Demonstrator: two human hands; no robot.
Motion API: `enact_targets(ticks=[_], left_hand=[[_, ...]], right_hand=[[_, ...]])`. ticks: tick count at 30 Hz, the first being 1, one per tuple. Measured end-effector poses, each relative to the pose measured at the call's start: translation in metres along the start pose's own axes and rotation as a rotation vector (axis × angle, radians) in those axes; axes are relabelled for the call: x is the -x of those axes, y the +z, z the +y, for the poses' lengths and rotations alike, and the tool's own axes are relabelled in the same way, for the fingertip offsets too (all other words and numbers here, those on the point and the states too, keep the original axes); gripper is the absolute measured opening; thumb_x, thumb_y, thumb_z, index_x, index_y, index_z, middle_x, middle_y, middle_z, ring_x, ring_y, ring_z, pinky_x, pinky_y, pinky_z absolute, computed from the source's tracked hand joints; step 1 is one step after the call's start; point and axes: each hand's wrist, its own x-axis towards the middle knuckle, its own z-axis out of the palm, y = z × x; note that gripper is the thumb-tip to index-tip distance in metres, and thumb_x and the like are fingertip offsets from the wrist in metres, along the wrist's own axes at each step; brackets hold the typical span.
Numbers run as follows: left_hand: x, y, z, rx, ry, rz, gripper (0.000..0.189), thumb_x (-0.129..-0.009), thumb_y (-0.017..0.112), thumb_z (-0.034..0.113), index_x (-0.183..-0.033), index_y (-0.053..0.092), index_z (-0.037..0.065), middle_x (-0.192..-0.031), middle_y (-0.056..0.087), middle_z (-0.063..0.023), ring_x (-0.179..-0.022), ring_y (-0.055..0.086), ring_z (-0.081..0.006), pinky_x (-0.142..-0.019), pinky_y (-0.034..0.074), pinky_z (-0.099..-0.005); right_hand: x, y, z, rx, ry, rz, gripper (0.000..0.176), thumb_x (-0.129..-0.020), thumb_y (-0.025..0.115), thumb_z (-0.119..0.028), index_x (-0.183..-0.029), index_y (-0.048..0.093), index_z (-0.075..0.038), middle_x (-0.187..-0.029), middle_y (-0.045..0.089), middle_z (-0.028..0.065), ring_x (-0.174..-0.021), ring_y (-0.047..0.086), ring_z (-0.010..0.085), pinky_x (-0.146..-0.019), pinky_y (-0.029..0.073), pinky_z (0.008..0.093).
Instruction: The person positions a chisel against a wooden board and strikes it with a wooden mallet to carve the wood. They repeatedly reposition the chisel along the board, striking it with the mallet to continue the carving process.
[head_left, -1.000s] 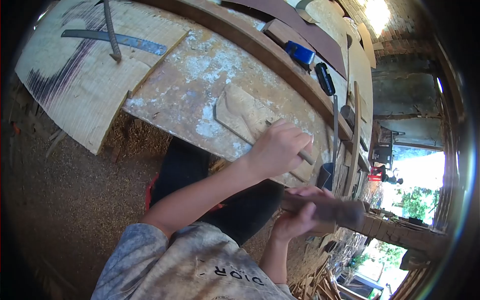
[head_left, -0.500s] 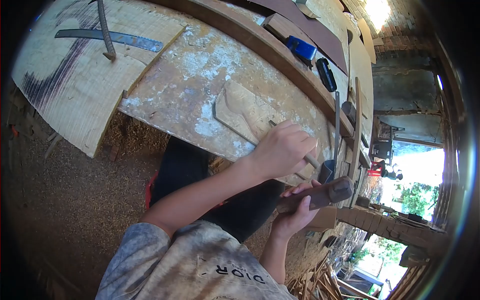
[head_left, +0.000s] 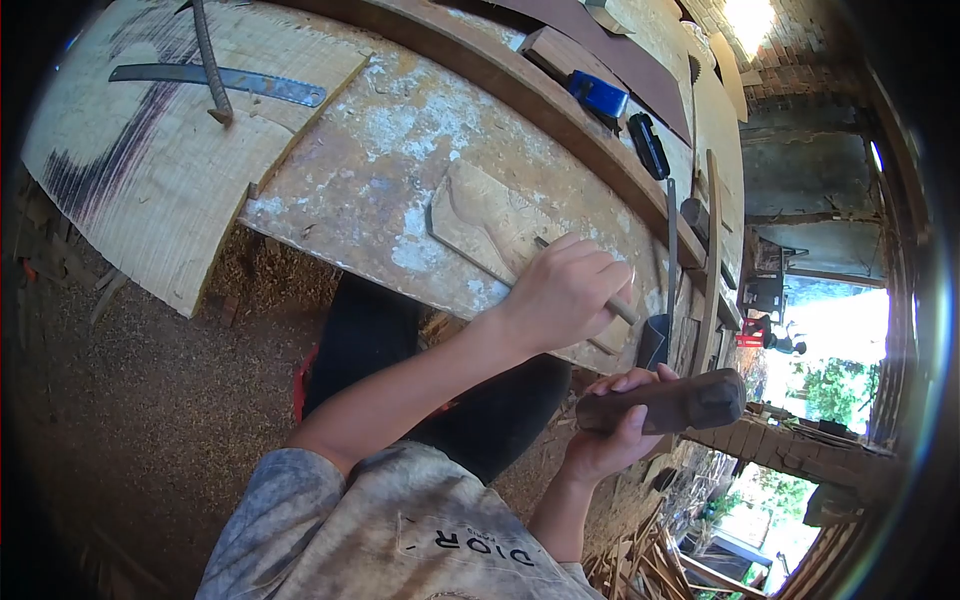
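My left hand (head_left: pixel 568 295) is wrapped round a thin chisel (head_left: pixel 622 308), whose blade end rests near a carved wooden board (head_left: pixel 480 215) lying on the stained bench. To the right, past the bench's front edge, my right hand (head_left: pixel 622 432) grips a dark wooden mallet (head_left: pixel 690 402), with the thumb on top of it. A gap separates the mallet from the end of the chisel handle. The board has curved relief on its face, partly hidden by my left hand.
A pale plank (head_left: pixel 200 150) carries a saw blade (head_left: pixel 220 80) and a metal rod (head_left: pixel 212 60). Along the bench's far side runs a long wooden bar (head_left: pixel 520 85), with a blue object (head_left: pixel 600 94) and a black object (head_left: pixel 648 146) beyond it. Wood scraps (head_left: pixel 640 550) lie at lower right.
My right hand and the mallet have moved to the right and slightly down, away from the chisel. My left hand has hardly moved.
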Motion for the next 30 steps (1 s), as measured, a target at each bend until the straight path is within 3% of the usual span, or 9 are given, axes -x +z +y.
enact_targets(ticks=[9,12,16,21,23,25,28,29,30], left_hand=[[-0.003,-0.001,0.001,-0.013,-0.022,0.057,0.016,-0.086,0.074,0.007,-0.079,0.059,0.007,-0.075,0.061,-0.0089,-0.074,0.063,-0.0296,-0.072,0.048,-0.0425],[-0.003,-0.003,0.002,0.013,-0.022,0.073,0.016,-0.090,0.073,0.007,-0.081,0.059,0.006,-0.075,0.061,-0.0098,-0.075,0.063,-0.0314,-0.071,0.048,-0.0427],[-0.005,-0.002,0.001,-0.020,-0.039,0.084,0.016,-0.093,0.071,0.007,-0.082,0.060,0.006,-0.075,0.061,-0.0103,-0.074,0.063,-0.0329,-0.071,0.049,-0.0430],[-0.003,-0.004,0.002,-0.008,-0.034,0.070,0.018,-0.095,0.070,0.008,-0.081,0.059,0.006,-0.073,0.060,-0.0117,-0.071,0.062,-0.0334,-0.070,0.049,-0.0443],[-0.005,-0.001,0.003,-0.018,-0.031,0.063,0.018,-0.095,0.071,0.008,-0.081,0.059,0.005,-0.072,0.060,-0.0118,-0.071,0.062,-0.0333,-0.069,0.049,-0.0444],[-0.004,-0.002,0.001,-0.045,-0.040,0.067,0.019,-0.094,0.071,0.008,-0.080,0.058,0.005,-0.072,0.060,-0.0115,-0.071,0.061,-0.0330,-0.069,0.049,-0.0442],[-0.001,0.000,-0.002,0.014,-0.030,0.121,0.021,-0.094,0.071,0.009,-0.079,0.057,0.005,-0.071,0.060,-0.0110,-0.071,0.062,-0.0323,-0.069,0.049,-0.0441],[0.000,-0.001,0.000,-0.005,-0.043,0.091,0.019,-0.092,0.071,0.007,-0.078,0.058,0.006,-0.072,0.060,-0.0098,-0.072,0.063,-0.0315,-0.070,0.050,-0.0439],[0.001,-0.003,-0.001,-0.005,-0.045,0.086,0.018,-0.090,0.072,0.007,-0.078,0.058,0.007,-0.072,0.061,-0.0093,-0.072,0.064,-0.0313,-0.070,0.050,-0.0440]], right_hand=[[-0.009,-0.008,-0.028,-0.115,-0.300,-0.024,0.073,-0.095,0.079,-0.039,-0.145,0.040,-0.003,-0.097,0.061,0.0122,-0.084,0.066,0.0236,-0.070,0.060,0.0356],[-0.007,-0.002,-0.008,-0.184,-0.411,-0.022,0.066,-0.098,0.076,-0.036,-0.144,0.040,-0.004,-0.109,0.063,0.0148,-0.090,0.069,0.0245,-0.072,0.061,0.0364],[-0.013,-0.015,0.017,0.781,-0.170,-0.334,0.065,-0.098,0.076,-0.031,-0.142,0.041,0.000,-0.130,0.059,0.0212,-0.097,0.070,0.0248,-0.079,0.060,0.0376],[-0.008,0.000,0.010,0.023,-0.505,-0.174,0.055,-0.099,0.074,-0.022,-0.142,0.049,0.000,-0.117,0.059,0.0130,-0.090,0.062,0.0184,-0.082,0.054,0.0336],[-0.007,-0.012,0.014,0.484,-0.271,-0.222,0.054,-0.097,0.075,-0.028,-0.137,0.051,-0.001,-0.116,0.059,0.0137,-0.089,0.063,0.0202,-0.081,0.056,0.0359],[-0.006,-0.009,0.021,0.562,-0.124,-0.186,0.053,-0.097,0.075,-0.031,-0.134,0.051,-0.002,-0.114,0.059,0.0130,-0.088,0.063,0.0212,-0.079,0.057,0.0377],[0.003,-0.008,0.008,0.052,-0.151,-0.106,0.050,-0.100,0.072,-0.021,-0.140,0.050,-0.001,-0.112,0.061,0.0096,-0.087,0.064,0.0172,-0.078,0.055,0.0329],[-0.002,-0.006,0.015,-0.102,-0.292,-0.109,0.052,-0.100,0.073,-0.021,-0.141,0.050,-0.001,-0.109,0.063,0.0087,-0.085,0.064,0.0154,-0.076,0.054,0.0304],[0.000,-0.004,0.014,0.096,-0.150,-0.140,0.052,-0.099,0.074,-0.025,-0.139,0.051,-0.002,-0.107,0.062,0.0091,-0.085,0.064,0.0161,-0.076,0.054,0.0309]])
